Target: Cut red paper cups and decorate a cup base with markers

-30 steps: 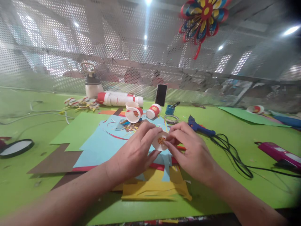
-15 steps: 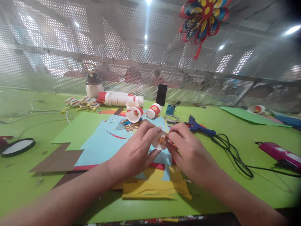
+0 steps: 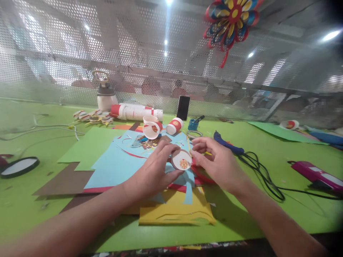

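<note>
- White and round, a small piece (image 3: pixel 177 158) with an orange printed emblem is in the left hand (image 3: pixel 154 166), above the middle of the worktop (image 3: pixel 123 237) and over the papers.
- That hand's grip is closed on the edge of the piece, fingers above, thumb below, the emblem turned towards the viewer.
- Just beside it on the right is the right hand (image 3: pixel 218 160), fingers bent, thumb tip close to the rim; whether its grip has hold of anything I cannot tell.
- Below the right hand shows a red strip (image 3: pixel 202 175), partly hidden by the fingers.
- Beneath the hands, a light-blue sheet (image 3: pixel 109 167) overlaps green sheets (image 3: pixel 77 148) and brown paper (image 3: pixel 60 182), with yellow paper (image 3: pixel 174 216) at the near side.
- Beyond the hands, an open cup (image 3: pixel 150 134) lies with its mouth towards the viewer; near it, a red-banded cup (image 3: pixel 175 125) lies tipped over.
- Behind these, a row of nested cups (image 3: pixel 136 112) lies lengthwise in front of a spray bottle (image 3: pixel 107 101), and a dark-screened device (image 3: pixel 183 107) stands propped.
- Right of the cups are a blue jar (image 3: pixel 193 125), a roll of tape (image 3: pixel 194 135) and a blue glue gun (image 3: pixel 229 145) near coils of black cord (image 3: pixel 254 175).
</note>
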`<action>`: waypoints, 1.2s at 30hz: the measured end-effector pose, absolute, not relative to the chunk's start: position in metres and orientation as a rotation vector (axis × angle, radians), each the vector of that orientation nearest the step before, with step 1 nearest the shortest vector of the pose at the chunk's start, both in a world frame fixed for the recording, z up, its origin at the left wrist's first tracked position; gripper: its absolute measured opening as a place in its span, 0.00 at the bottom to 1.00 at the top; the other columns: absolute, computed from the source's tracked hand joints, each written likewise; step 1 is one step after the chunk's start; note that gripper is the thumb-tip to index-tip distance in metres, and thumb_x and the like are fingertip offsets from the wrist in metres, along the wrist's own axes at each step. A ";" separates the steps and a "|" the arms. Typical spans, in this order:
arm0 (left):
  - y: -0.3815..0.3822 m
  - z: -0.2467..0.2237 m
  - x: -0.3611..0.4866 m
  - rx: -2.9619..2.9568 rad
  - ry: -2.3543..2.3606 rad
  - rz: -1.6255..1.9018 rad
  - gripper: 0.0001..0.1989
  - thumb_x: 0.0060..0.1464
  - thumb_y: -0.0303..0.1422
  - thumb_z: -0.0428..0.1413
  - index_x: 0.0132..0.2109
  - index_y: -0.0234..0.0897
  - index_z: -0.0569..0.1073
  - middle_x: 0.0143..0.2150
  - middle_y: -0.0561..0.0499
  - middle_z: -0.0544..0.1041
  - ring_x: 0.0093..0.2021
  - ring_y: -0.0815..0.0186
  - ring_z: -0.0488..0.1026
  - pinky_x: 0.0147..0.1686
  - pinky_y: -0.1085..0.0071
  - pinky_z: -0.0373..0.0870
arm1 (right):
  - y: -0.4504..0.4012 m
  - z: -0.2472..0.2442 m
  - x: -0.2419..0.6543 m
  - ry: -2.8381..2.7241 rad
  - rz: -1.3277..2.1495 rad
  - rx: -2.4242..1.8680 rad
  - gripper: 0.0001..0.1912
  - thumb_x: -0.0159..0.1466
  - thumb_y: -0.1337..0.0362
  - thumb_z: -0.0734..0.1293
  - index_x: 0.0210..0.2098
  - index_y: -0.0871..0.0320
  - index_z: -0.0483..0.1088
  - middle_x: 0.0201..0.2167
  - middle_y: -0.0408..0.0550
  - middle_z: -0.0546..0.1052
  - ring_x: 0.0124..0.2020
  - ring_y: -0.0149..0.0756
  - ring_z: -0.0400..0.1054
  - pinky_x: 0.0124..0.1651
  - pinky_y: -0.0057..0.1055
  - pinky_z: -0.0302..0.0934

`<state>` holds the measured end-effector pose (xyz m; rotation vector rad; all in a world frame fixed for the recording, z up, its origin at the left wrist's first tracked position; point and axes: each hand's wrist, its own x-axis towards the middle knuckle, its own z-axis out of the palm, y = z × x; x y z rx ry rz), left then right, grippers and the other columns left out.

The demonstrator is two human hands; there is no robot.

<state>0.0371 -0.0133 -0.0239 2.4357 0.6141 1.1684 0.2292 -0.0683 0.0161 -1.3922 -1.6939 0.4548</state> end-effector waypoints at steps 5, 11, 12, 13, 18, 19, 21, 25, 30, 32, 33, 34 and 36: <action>-0.014 -0.024 0.036 2.458 0.595 1.151 0.22 0.54 0.27 0.60 0.55 0.34 0.64 0.52 0.42 0.67 0.52 0.59 0.68 0.49 0.60 0.75 | -0.063 0.019 0.238 -1.641 1.039 -1.340 0.33 0.57 0.61 0.73 0.59 0.57 0.60 0.40 0.50 0.74 0.42 0.39 0.70 0.44 0.39 0.69; -0.015 -0.025 0.037 2.550 0.479 1.219 0.24 0.55 0.24 0.60 0.58 0.35 0.64 0.52 0.41 0.68 0.52 0.59 0.69 0.49 0.60 0.74 | -0.061 0.017 0.235 -1.657 1.094 -1.333 0.35 0.54 0.66 0.74 0.59 0.58 0.63 0.34 0.45 0.74 0.37 0.36 0.71 0.41 0.35 0.68; -0.015 -0.025 0.037 2.568 0.457 1.221 0.24 0.55 0.24 0.59 0.58 0.35 0.64 0.52 0.41 0.68 0.52 0.58 0.69 0.49 0.60 0.73 | -0.061 0.017 0.235 -1.663 1.101 -1.334 0.34 0.54 0.68 0.73 0.59 0.58 0.63 0.34 0.44 0.74 0.37 0.35 0.71 0.41 0.35 0.68; -0.016 -0.025 0.037 2.585 0.436 1.215 0.24 0.55 0.23 0.59 0.58 0.34 0.63 0.52 0.40 0.68 0.52 0.58 0.69 0.50 0.59 0.73 | -0.062 0.016 0.235 -1.667 1.117 -1.337 0.33 0.54 0.69 0.73 0.58 0.58 0.63 0.34 0.44 0.75 0.37 0.35 0.72 0.39 0.34 0.69; -0.018 -0.023 0.037 2.610 0.403 1.098 0.23 0.58 0.27 0.58 0.59 0.33 0.63 0.51 0.39 0.68 0.52 0.58 0.70 0.50 0.57 0.73 | -0.065 0.018 0.234 -1.709 1.196 -1.445 0.28 0.57 0.70 0.69 0.57 0.57 0.63 0.33 0.44 0.76 0.30 0.35 0.72 0.28 0.30 0.68; -0.018 -0.023 0.037 2.605 0.405 1.072 0.23 0.58 0.28 0.58 0.59 0.34 0.64 0.51 0.39 0.68 0.51 0.58 0.70 0.50 0.57 0.73 | -0.066 0.019 0.234 -1.781 1.132 -1.475 0.26 0.58 0.70 0.69 0.56 0.56 0.64 0.32 0.44 0.77 0.29 0.34 0.72 0.27 0.29 0.67; -0.017 -0.023 0.037 2.594 0.422 1.011 0.22 0.57 0.29 0.59 0.58 0.35 0.65 0.51 0.40 0.69 0.51 0.57 0.70 0.51 0.56 0.73 | -0.067 0.021 0.234 -1.996 0.884 -1.541 0.22 0.59 0.69 0.69 0.53 0.56 0.67 0.32 0.45 0.78 0.30 0.35 0.72 0.29 0.29 0.65; -0.018 -0.023 0.035 2.540 0.465 0.859 0.21 0.55 0.31 0.61 0.55 0.34 0.69 0.51 0.40 0.70 0.51 0.57 0.71 0.51 0.58 0.73 | -0.069 0.025 0.232 -2.327 0.392 -1.678 0.16 0.60 0.64 0.69 0.48 0.54 0.72 0.35 0.47 0.80 0.33 0.38 0.72 0.32 0.30 0.61; -0.018 -0.021 0.034 2.515 0.483 0.759 0.19 0.55 0.32 0.62 0.53 0.35 0.72 0.49 0.42 0.71 0.48 0.59 0.71 0.48 0.61 0.73 | -0.071 0.025 0.229 -2.449 0.221 -1.740 0.20 0.62 0.61 0.69 0.54 0.53 0.70 0.35 0.47 0.80 0.33 0.39 0.72 0.31 0.30 0.57; -0.016 -0.022 0.035 2.509 0.481 0.757 0.20 0.54 0.33 0.63 0.53 0.36 0.73 0.48 0.43 0.72 0.48 0.59 0.72 0.47 0.62 0.73 | -0.071 0.024 0.229 -2.469 0.207 -1.719 0.19 0.63 0.61 0.69 0.53 0.55 0.70 0.36 0.49 0.81 0.34 0.40 0.73 0.32 0.31 0.58; -0.015 -0.023 0.035 2.507 0.479 0.761 0.20 0.54 0.34 0.64 0.53 0.36 0.73 0.48 0.43 0.72 0.48 0.59 0.72 0.47 0.62 0.73 | -0.071 0.024 0.230 -2.476 0.200 -1.702 0.19 0.63 0.61 0.69 0.53 0.56 0.71 0.35 0.49 0.81 0.34 0.41 0.74 0.32 0.31 0.58; -0.014 -0.024 0.035 2.505 0.479 0.760 0.20 0.53 0.34 0.64 0.53 0.36 0.73 0.48 0.43 0.72 0.48 0.59 0.72 0.47 0.62 0.73 | -0.071 0.023 0.230 -2.481 0.191 -1.687 0.19 0.63 0.61 0.69 0.53 0.56 0.71 0.35 0.49 0.81 0.35 0.41 0.74 0.32 0.31 0.59; -0.011 -0.025 0.035 2.503 0.485 0.756 0.21 0.52 0.35 0.65 0.53 0.36 0.73 0.48 0.43 0.73 0.49 0.59 0.72 0.48 0.61 0.72 | -0.071 0.022 0.231 -2.487 0.179 -1.673 0.20 0.62 0.61 0.70 0.53 0.56 0.71 0.35 0.48 0.80 0.34 0.40 0.74 0.32 0.31 0.59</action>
